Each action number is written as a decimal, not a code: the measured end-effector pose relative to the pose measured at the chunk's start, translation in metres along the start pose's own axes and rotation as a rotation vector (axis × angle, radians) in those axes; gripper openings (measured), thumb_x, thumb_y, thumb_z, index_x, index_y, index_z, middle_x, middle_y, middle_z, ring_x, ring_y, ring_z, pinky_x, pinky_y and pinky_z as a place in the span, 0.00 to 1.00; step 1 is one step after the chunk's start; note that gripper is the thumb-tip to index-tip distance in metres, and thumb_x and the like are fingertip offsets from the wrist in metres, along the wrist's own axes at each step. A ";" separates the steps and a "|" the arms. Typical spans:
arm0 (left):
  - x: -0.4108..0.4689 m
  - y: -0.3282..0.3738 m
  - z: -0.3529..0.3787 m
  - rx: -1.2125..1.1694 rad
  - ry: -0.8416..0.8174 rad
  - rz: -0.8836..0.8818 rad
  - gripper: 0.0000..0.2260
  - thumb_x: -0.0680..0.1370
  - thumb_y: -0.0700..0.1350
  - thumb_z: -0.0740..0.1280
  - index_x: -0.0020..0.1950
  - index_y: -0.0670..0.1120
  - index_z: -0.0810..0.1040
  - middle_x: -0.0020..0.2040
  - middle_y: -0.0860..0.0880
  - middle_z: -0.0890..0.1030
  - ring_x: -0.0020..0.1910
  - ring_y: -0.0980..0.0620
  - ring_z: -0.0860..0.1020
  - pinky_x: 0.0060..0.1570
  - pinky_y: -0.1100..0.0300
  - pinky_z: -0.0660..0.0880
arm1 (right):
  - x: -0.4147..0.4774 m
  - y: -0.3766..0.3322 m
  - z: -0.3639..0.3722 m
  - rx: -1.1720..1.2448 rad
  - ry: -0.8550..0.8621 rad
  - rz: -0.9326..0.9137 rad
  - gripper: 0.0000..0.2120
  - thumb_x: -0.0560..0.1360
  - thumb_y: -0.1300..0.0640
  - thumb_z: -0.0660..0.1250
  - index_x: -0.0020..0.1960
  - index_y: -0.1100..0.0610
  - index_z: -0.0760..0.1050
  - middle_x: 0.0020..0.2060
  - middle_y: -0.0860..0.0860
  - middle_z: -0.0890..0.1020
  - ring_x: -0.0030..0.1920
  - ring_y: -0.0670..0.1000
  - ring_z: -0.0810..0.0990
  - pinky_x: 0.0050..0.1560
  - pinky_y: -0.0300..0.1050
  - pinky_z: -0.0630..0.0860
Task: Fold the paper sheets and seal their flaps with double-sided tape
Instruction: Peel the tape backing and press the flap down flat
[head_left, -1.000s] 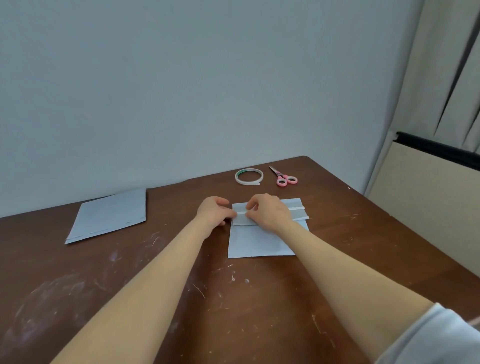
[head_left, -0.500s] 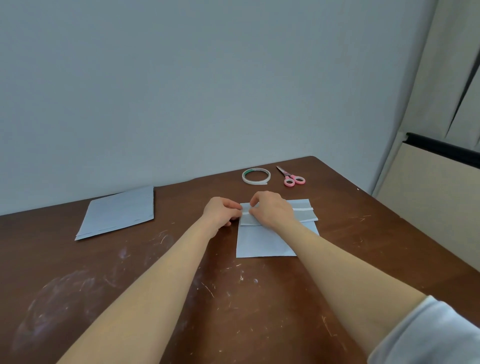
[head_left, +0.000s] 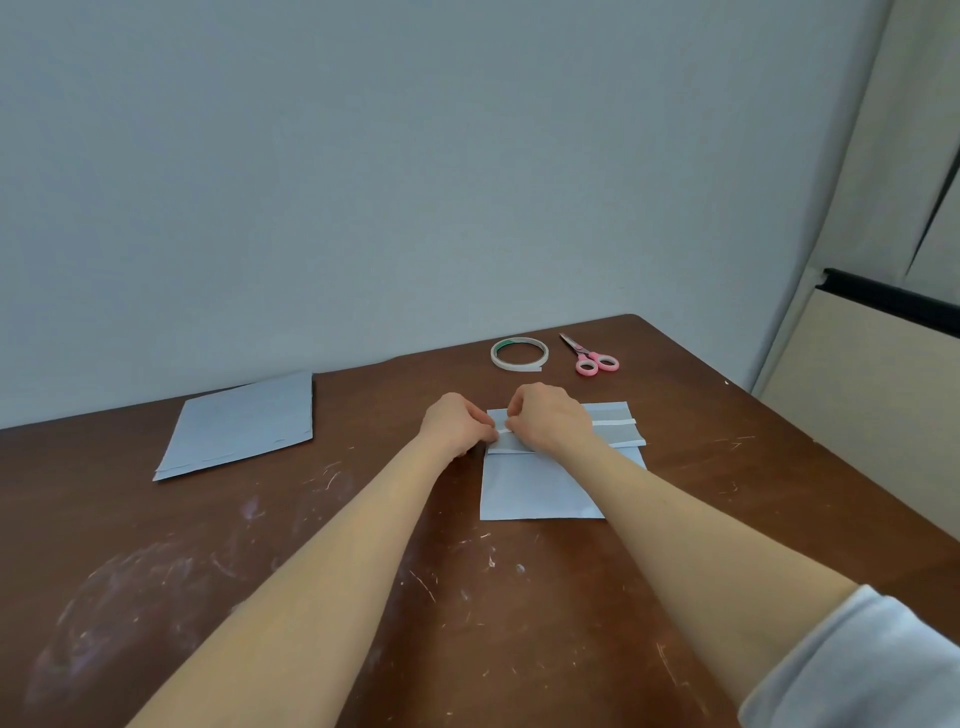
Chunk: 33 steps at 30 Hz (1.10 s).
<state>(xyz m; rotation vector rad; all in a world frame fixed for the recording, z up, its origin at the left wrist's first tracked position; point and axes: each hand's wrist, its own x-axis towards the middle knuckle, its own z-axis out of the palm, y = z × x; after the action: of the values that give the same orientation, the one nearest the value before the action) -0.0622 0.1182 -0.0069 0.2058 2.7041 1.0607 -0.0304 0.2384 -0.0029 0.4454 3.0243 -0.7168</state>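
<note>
1. Locate the work. The folded sheet (head_left: 535, 488) lies flat on the tabletop (head_left: 311, 571), right of centre, toward the far edge. Its flap (head_left: 621, 435) is the band along the sheet's far side.

2. Locate the tape strip (head_left: 613, 422). It runs across the flap from left to right, with its long axis parallel to the far edge of the tabletop. Only the right portion is exposed. Your hands cover the rest.

3. Check the hands. Both meet at the left end of the strip.
- The left hand (head_left: 457, 423) has its fingers curled and pinches the left edge of the folded sheet, just outside the strip's end.
- The right hand (head_left: 550, 418) lies over the strip, with thumb and fingers pinched together on the strip's end.
- Whether the liner has lifted cannot be determined, because the fingertips hide it.

4. Judge the coming move. The free length of strip lies entirely to the right of your fingers. A peel should therefore travel rightward along the long axis. The right hand is better placed to pull, and the left to anchor the sheet.

5. Note the other items. The tape roll (head_left: 518, 353) and scissors (head_left: 592, 358) sit near the far right corner. The unfolded sheets (head_left: 244, 423) lie near the far edge, well apart to the left.
</note>
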 end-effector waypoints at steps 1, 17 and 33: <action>0.001 0.000 0.000 0.008 0.002 0.001 0.13 0.74 0.44 0.71 0.58 0.44 0.81 0.51 0.45 0.81 0.36 0.50 0.75 0.41 0.58 0.75 | 0.000 0.000 -0.001 0.004 -0.001 -0.006 0.13 0.79 0.54 0.64 0.62 0.52 0.76 0.59 0.53 0.79 0.58 0.54 0.78 0.55 0.47 0.75; 0.004 -0.003 -0.003 -0.028 -0.003 0.019 0.02 0.77 0.44 0.67 0.45 0.47 0.78 0.41 0.48 0.77 0.33 0.52 0.73 0.39 0.59 0.76 | 0.006 0.003 0.001 -0.039 -0.034 0.011 0.13 0.79 0.54 0.62 0.61 0.55 0.76 0.57 0.54 0.79 0.57 0.56 0.77 0.55 0.48 0.75; -0.013 -0.009 -0.006 -0.313 -0.034 -0.033 0.12 0.75 0.43 0.70 0.58 0.43 0.80 0.33 0.49 0.73 0.29 0.55 0.67 0.30 0.65 0.68 | -0.009 -0.001 -0.008 0.102 0.133 -0.048 0.11 0.78 0.59 0.61 0.58 0.53 0.77 0.57 0.51 0.80 0.57 0.54 0.78 0.52 0.45 0.74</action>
<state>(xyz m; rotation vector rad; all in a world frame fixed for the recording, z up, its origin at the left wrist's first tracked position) -0.0519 0.1055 -0.0068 0.1226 2.4592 1.4342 -0.0212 0.2389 0.0050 0.4406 3.1418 -0.8825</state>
